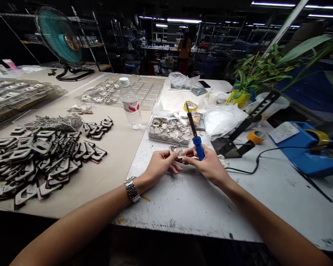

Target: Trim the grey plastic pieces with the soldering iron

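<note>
Left hand (161, 165): closed in a pinch, fingertips on a small flat cut-out piece (175, 150); material cannot be confirmed. The piece is held between both hands, over the white work surface (183, 210). Right hand (208, 165): closed around the blue handle of a soldering iron (198, 146), black shaft pointing to 11 o'clock. A metal wristwatch (131, 188) is on the left wrist.

From the hands, a clear tray of broken fragments (169, 131) stands at 12 o'clock, just beyond the piece. Stacked dark-edged cut-out pieces (44, 159) lie at 9 o'clock on a tan sheet (119, 162). A water bottle (131, 103) stands at 11 o'clock. A yellow tape roll (256, 136) and a blue tape dispenser (305, 147) sit at 2 to 3 o'clock. A person (184, 48) stands far off at 12 o'clock.
</note>
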`<state>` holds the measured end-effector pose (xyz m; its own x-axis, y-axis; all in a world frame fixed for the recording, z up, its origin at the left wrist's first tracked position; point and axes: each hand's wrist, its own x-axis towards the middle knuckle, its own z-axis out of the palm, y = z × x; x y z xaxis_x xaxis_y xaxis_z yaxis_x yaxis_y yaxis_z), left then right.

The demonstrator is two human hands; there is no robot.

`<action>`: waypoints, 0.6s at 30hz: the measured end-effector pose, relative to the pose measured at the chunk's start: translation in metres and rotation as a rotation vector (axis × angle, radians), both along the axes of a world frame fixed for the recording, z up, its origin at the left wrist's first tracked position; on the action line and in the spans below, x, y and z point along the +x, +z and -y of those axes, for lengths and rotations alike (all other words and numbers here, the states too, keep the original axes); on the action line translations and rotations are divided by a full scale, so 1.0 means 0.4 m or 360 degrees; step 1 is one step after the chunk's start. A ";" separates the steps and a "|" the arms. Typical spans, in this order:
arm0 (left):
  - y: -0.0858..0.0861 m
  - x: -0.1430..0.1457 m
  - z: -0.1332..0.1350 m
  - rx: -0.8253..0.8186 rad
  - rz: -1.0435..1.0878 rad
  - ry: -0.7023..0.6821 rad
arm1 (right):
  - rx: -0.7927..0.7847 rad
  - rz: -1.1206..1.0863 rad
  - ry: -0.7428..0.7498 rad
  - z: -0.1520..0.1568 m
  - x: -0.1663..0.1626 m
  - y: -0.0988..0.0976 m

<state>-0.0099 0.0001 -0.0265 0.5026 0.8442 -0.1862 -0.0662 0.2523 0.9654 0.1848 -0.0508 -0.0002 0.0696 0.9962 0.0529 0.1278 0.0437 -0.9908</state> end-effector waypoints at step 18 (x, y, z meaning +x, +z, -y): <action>-0.011 0.000 0.002 -0.0114 0.0298 -0.0203 | -0.0189 -0.0332 -0.0311 -0.004 -0.022 -0.022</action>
<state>-0.0098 -0.0008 -0.0307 0.6356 0.7598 -0.1369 -0.2054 0.3374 0.9187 0.1760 -0.0492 -0.0089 0.2578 0.9611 -0.0988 -0.0844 -0.0795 -0.9933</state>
